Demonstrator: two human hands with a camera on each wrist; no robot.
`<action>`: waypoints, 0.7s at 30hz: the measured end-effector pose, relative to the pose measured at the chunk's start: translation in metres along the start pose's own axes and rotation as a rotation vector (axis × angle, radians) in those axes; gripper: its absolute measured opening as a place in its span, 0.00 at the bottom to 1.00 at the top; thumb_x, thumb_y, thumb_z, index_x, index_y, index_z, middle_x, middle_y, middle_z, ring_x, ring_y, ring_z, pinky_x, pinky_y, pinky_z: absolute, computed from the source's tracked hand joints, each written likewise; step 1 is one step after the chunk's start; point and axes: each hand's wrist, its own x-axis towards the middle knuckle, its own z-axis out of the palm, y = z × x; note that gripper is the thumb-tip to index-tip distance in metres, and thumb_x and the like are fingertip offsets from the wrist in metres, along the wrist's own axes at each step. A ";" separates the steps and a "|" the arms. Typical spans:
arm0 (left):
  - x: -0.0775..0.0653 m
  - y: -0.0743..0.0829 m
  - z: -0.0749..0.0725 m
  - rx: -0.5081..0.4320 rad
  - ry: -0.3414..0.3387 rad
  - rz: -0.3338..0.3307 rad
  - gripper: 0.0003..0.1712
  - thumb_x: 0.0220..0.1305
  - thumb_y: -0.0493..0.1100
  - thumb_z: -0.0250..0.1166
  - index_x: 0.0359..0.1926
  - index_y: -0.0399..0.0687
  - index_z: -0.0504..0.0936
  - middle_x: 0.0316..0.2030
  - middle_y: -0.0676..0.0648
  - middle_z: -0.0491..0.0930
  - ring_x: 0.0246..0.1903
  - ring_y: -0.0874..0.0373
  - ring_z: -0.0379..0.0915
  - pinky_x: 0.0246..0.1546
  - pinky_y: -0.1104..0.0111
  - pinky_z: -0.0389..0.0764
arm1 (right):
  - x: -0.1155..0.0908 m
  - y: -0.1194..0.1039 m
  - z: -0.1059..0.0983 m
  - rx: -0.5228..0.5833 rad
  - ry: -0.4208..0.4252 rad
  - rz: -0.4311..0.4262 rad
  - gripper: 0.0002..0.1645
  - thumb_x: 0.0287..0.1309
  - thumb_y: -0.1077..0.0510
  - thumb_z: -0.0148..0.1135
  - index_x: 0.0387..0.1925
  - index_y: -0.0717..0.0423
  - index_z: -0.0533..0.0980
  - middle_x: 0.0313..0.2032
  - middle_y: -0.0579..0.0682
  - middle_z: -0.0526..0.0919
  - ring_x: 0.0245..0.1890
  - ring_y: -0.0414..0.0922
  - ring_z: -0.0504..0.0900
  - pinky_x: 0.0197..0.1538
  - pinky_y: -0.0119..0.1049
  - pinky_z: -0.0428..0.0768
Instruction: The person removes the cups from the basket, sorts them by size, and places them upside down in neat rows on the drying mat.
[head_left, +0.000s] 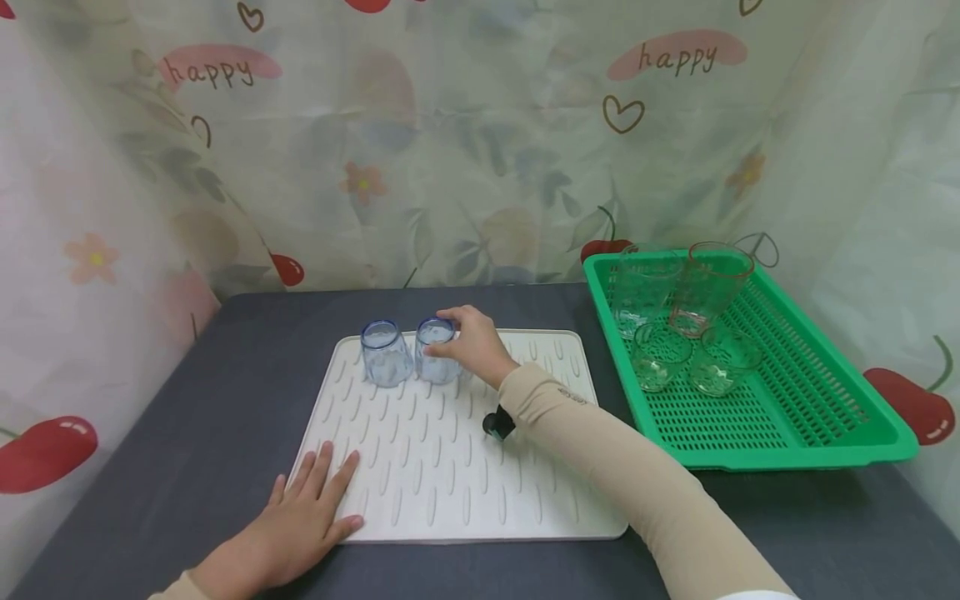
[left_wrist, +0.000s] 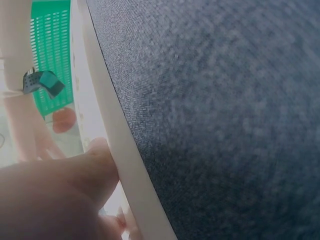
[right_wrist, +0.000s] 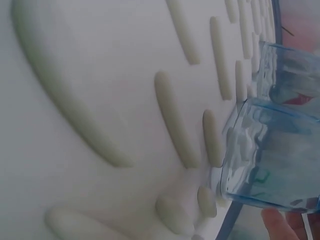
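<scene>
Remotely, with the right hand (head_left: 474, 343) I pinched the right blue-rimmed glass tumbler (head_left: 435, 371) on the far part of the white mat (head_left: 450, 500); the left hand (head_left: 300, 521) lay spread. I judged the tumbler stiff, slippery and fragile, best held around its sides.

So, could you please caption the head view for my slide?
Right hand holds a blue-rimmed glass on the white mat where the left hand rests.

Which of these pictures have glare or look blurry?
Head: fairly evenly lit and sharp, the two blue-rimmed glasses easy to make out; left wrist: the white mat washed out by glare, the left hand soft; right wrist: hazy, with soft-edged mat ridges.
</scene>
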 end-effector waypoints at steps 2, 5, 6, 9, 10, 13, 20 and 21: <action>0.000 -0.001 0.000 -0.003 0.000 0.002 0.48 0.64 0.67 0.55 0.75 0.45 0.53 0.73 0.27 0.41 0.71 0.27 0.37 0.59 0.27 0.42 | 0.001 0.001 0.000 0.003 -0.008 -0.001 0.38 0.47 0.51 0.77 0.61 0.55 0.74 0.55 0.54 0.76 0.55 0.50 0.75 0.56 0.42 0.76; 0.002 -0.002 0.001 -0.015 -0.024 -0.009 0.49 0.63 0.69 0.53 0.75 0.46 0.52 0.74 0.29 0.39 0.72 0.29 0.35 0.60 0.28 0.41 | 0.003 0.002 0.000 -0.001 -0.020 0.003 0.37 0.47 0.51 0.77 0.60 0.54 0.75 0.54 0.53 0.76 0.53 0.49 0.76 0.54 0.42 0.77; 0.002 -0.002 0.001 -0.019 -0.032 -0.012 0.50 0.63 0.69 0.53 0.75 0.46 0.52 0.74 0.29 0.39 0.72 0.29 0.34 0.60 0.28 0.40 | 0.004 0.002 0.000 -0.003 -0.023 0.004 0.37 0.47 0.51 0.77 0.60 0.53 0.75 0.53 0.53 0.76 0.53 0.49 0.76 0.53 0.42 0.77; 0.003 -0.002 0.001 -0.023 -0.045 -0.021 0.50 0.63 0.70 0.52 0.75 0.47 0.51 0.74 0.29 0.38 0.72 0.29 0.33 0.60 0.28 0.39 | 0.005 0.003 0.002 -0.003 -0.033 0.013 0.37 0.47 0.50 0.77 0.60 0.52 0.75 0.53 0.52 0.76 0.52 0.48 0.76 0.53 0.41 0.77; 0.002 -0.002 0.000 -0.025 -0.043 -0.020 0.50 0.63 0.70 0.53 0.75 0.46 0.51 0.74 0.29 0.38 0.72 0.29 0.34 0.60 0.28 0.40 | 0.006 0.003 0.002 -0.001 -0.035 0.017 0.37 0.47 0.50 0.77 0.60 0.52 0.75 0.54 0.52 0.76 0.53 0.48 0.76 0.53 0.41 0.78; 0.002 -0.001 0.000 -0.018 -0.031 -0.014 0.49 0.63 0.68 0.54 0.75 0.46 0.52 0.74 0.28 0.39 0.72 0.28 0.34 0.60 0.28 0.41 | 0.006 0.004 0.003 0.017 -0.040 0.032 0.37 0.46 0.51 0.77 0.59 0.51 0.74 0.56 0.52 0.75 0.54 0.48 0.77 0.53 0.39 0.78; 0.001 0.000 -0.002 -0.007 -0.035 -0.017 0.49 0.63 0.68 0.55 0.75 0.46 0.52 0.74 0.28 0.39 0.71 0.28 0.35 0.60 0.27 0.41 | 0.005 0.003 0.002 0.053 -0.057 0.064 0.37 0.46 0.52 0.77 0.59 0.51 0.74 0.57 0.50 0.77 0.54 0.48 0.78 0.53 0.40 0.78; 0.001 0.000 -0.002 -0.008 -0.037 -0.017 0.49 0.63 0.68 0.55 0.75 0.46 0.52 0.74 0.28 0.39 0.71 0.28 0.35 0.60 0.27 0.41 | 0.005 0.003 0.002 0.054 -0.059 0.064 0.37 0.46 0.52 0.77 0.59 0.51 0.73 0.58 0.50 0.77 0.55 0.48 0.78 0.54 0.41 0.78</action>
